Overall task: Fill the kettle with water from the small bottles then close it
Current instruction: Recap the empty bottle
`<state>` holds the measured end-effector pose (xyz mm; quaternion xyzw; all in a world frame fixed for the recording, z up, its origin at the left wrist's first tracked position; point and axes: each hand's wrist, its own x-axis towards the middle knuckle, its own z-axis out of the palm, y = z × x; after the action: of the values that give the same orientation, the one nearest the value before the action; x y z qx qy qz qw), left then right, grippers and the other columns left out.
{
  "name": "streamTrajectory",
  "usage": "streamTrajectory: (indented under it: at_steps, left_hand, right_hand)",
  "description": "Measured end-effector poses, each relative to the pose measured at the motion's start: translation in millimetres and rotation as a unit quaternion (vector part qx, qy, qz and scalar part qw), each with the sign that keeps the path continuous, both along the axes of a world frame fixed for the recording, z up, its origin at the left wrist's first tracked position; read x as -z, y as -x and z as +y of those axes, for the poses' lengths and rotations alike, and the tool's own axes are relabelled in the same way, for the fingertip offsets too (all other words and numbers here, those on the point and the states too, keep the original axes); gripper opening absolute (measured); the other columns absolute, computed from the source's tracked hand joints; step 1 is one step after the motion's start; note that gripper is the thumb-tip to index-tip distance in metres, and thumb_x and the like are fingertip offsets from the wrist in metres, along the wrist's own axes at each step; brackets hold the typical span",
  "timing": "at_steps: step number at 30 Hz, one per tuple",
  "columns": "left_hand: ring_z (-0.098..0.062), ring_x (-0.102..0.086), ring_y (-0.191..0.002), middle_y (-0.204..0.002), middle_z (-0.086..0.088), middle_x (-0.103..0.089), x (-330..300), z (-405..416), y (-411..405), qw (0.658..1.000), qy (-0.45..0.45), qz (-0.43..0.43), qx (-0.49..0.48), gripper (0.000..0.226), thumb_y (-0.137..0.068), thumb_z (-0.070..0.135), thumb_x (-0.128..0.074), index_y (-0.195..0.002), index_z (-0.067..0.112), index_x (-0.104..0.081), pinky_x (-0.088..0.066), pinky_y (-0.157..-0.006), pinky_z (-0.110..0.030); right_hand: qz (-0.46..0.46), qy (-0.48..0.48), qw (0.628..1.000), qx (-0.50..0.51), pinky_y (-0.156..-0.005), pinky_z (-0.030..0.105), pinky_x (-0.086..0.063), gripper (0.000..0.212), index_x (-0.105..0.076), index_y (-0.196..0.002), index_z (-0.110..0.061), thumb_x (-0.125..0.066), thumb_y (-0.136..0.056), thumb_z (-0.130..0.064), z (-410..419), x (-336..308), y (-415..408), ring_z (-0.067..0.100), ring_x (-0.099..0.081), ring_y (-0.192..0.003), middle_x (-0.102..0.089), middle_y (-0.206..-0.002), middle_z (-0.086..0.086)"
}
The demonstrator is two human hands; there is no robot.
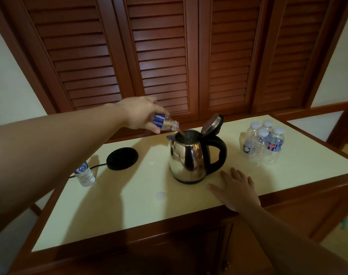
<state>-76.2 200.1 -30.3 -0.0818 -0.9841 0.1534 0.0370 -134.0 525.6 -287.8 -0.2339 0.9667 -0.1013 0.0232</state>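
A shiny steel kettle (189, 157) with a black handle stands on the cream tabletop, its lid (211, 124) hinged up and open. My left hand (141, 114) grips a small water bottle (165, 123), tilted mouth-down over the kettle's opening, and water runs into it. My right hand (236, 189) rests flat on the table just in front of the kettle's handle, fingers spread. A white bottle cap (160, 196) lies loose on the table in front of the kettle.
The black kettle base (122, 158) with its cord sits left of the kettle. Another small bottle (84, 172) stands at the left, partly behind my forearm. Several capped bottles (265, 143) cluster at the right. Louvred wooden doors rise behind the table (129, 215).
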Motion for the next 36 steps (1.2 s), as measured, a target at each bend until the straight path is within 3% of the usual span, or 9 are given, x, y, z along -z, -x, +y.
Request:
streamTrajectory:
  at_steps: [5,11,19,23,27,31,36]
  left_hand:
    - [-0.020,-0.051,-0.105,-0.110,0.004,-0.042,-9,16,9,0.998,0.052,-0.021,0.018,0.071,-0.088,0.063,-0.068,-0.150,0.037,-0.046,-0.043,-0.077,-0.034]
    - [-0.015,-0.043,-0.099,-0.110,0.005,-0.040,-18,36,17,0.992,0.116,-0.032,0.041,0.070,-0.090,0.063,-0.066,-0.151,0.039,-0.045,-0.049,-0.082,-0.036]
    - [-0.024,-0.053,-0.117,-0.118,0.002,-0.050,-17,43,21,0.986,0.160,-0.025,0.048,0.069,-0.089,0.064,-0.066,-0.151,0.043,-0.043,-0.044,-0.096,-0.043]
    - [-0.023,-0.052,-0.116,-0.111,0.006,-0.042,-15,43,17,0.993,0.114,-0.015,0.025,0.067,-0.089,0.064,-0.067,-0.149,0.044,-0.045,-0.044,-0.096,-0.044]
    - [-0.025,-0.054,-0.116,-0.120,0.000,-0.051,-6,34,12,0.998,0.066,0.016,0.005,0.069,-0.089,0.066,-0.064,-0.149,0.039,-0.045,-0.045,-0.091,-0.042]
    - [-0.024,-0.055,-0.112,-0.113,0.003,-0.047,15,18,-1,0.999,-0.031,0.036,-0.022,0.068,-0.089,0.063,-0.068,-0.149,0.039,-0.046,-0.042,-0.082,-0.037]
    - [-0.018,-0.052,-0.106,-0.109,0.005,-0.044,52,-10,-28,0.979,-0.187,0.057,-0.051,0.068,-0.088,0.059,-0.072,-0.148,0.037,-0.050,-0.046,-0.090,-0.036]
  right_hand:
    - [0.002,-0.005,1.000,-0.002,-0.127,0.055,-0.010,0.094,-0.020,-0.161,-0.032,-0.015,-0.087,-0.089,0,2,1,0.029,-0.007,-0.158,-0.008,-0.172,0.008]
    - [-0.001,0.000,1.000,-0.003,-0.127,0.055,-0.010,0.095,-0.020,-0.162,-0.032,-0.015,-0.086,-0.090,1,1,1,0.029,-0.005,-0.159,-0.008,-0.172,0.008]
    - [0.005,0.001,1.000,-0.001,-0.127,0.054,-0.011,0.093,-0.024,-0.160,-0.033,-0.017,-0.087,-0.090,0,0,0,0.029,-0.009,-0.158,-0.012,-0.172,0.009]
    - [0.006,0.002,1.000,-0.002,-0.127,0.054,-0.011,0.092,-0.024,-0.160,-0.033,-0.019,-0.087,-0.089,0,-2,-1,0.030,-0.009,-0.158,-0.012,-0.171,0.010]
    - [0.004,0.002,1.000,-0.003,-0.127,0.054,-0.011,0.092,-0.023,-0.160,-0.033,-0.018,-0.087,-0.089,0,-3,-2,0.029,-0.009,-0.158,-0.012,-0.172,0.009]
    - [-0.003,0.002,1.000,0.002,-0.127,0.053,-0.010,0.091,-0.023,-0.160,-0.032,-0.020,-0.089,-0.087,0,-6,-4,0.029,-0.008,-0.158,-0.011,-0.172,0.009]
    - [-0.004,0.002,1.000,0.006,-0.127,0.053,-0.010,0.091,-0.024,-0.161,-0.031,-0.020,-0.089,-0.087,-2,-4,-3,0.029,-0.010,-0.158,-0.012,-0.172,0.008]
